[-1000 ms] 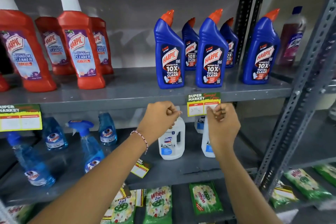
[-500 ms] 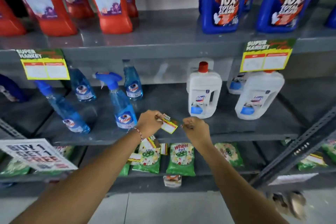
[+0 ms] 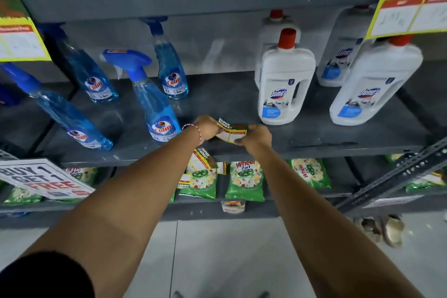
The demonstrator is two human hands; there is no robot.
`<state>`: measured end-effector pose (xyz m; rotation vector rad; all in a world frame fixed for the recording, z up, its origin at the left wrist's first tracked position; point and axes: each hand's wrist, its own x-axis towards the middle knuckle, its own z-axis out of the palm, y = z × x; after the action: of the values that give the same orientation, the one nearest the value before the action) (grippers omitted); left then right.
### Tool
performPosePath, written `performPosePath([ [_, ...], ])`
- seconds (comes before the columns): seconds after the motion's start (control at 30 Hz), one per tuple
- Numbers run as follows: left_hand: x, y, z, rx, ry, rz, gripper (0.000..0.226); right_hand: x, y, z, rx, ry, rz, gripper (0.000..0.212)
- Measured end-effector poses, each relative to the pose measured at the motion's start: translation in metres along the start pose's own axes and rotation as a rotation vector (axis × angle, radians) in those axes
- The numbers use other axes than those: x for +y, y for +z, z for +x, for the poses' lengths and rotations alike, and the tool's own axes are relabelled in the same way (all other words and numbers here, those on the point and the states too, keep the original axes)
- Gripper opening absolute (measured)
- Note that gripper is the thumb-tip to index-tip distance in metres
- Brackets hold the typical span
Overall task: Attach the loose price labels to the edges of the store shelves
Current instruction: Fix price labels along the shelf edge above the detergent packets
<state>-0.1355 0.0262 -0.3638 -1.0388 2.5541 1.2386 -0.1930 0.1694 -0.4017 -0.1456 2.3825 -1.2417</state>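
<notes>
A small green-and-yellow price label (image 3: 231,132) is held just above the front of the grey middle shelf (image 3: 314,143). My left hand (image 3: 207,127) pinches its left end and my right hand (image 3: 256,138) pinches its right end. More loose labels (image 3: 202,161) lie below my left wrist, on the green packets of the lower shelf. Two larger labels hang from the upper shelf edge, one at the left (image 3: 19,38) and one at the right (image 3: 408,5).
Blue Colin spray bottles (image 3: 157,104) stand left of my hands and white Domex bottles (image 3: 283,82) right of them. Green Wheel packets (image 3: 245,180) fill the lower shelf. A "Buy 1 Get 1 Free" sign (image 3: 43,179) leans at lower left. A slotted metal upright (image 3: 399,172) slants at right.
My hands dropped from the label on the upper shelf edge to the middle shelf. The view tilted down and closed in, and my right hand has now taken the label's other end.
</notes>
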Motion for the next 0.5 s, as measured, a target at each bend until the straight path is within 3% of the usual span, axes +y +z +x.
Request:
performPosePath([
  [0.07,-0.004,0.003,-0.002,-0.037,-0.036,-0.029,0.01,0.004,-0.002,0.002,-0.025,-0.015,0.041,0.038],
  [0.2,-0.004,0.003,-0.016,-0.11,-0.031,-0.107,0.015,0.005,-0.01,0.003,-0.062,0.012,0.209,0.044],
  [0.37,0.014,0.0,-0.043,0.039,0.23,0.192,0.021,0.021,-0.038,-0.021,-0.095,-0.128,0.293,0.031],
  [0.5,0.03,0.035,-0.077,0.001,0.332,0.1,0.014,0.065,-0.069,-0.044,-0.05,-0.247,0.176,0.026],
])
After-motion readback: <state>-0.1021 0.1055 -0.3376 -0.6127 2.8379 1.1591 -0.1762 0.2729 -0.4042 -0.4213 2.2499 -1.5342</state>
